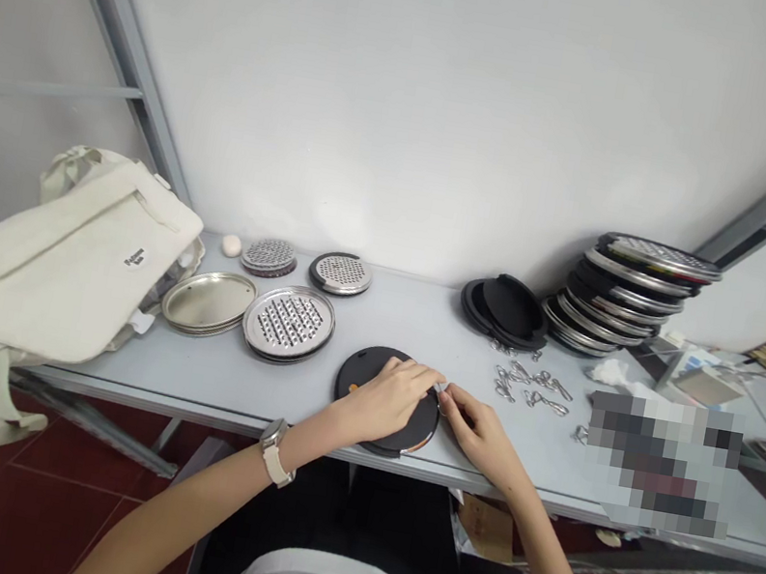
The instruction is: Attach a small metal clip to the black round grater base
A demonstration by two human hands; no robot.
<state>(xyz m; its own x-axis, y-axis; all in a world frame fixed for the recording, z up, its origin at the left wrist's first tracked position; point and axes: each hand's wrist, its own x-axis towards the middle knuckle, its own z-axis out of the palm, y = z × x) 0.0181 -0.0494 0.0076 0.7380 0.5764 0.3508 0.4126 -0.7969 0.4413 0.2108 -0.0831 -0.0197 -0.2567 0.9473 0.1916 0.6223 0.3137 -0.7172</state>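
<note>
A black round grater holder lies flat near the table's front edge, an orange patch showing on it. My left hand lies across its top, with the fingertips closed at its right rim. Beside that rim, my right hand pinches what looks like a small metal wire clip, a thin shiny bit of which shows between the fingertips of both hands. My fingers hide most of this piece. Several loose wire clips are scattered to the right of my hands.
Left of the holder sit a round grater plate, plain metal discs and two smaller graters. A cream bag covers the left end. Black round parts and a tall leaning stack of graters stand at the back right.
</note>
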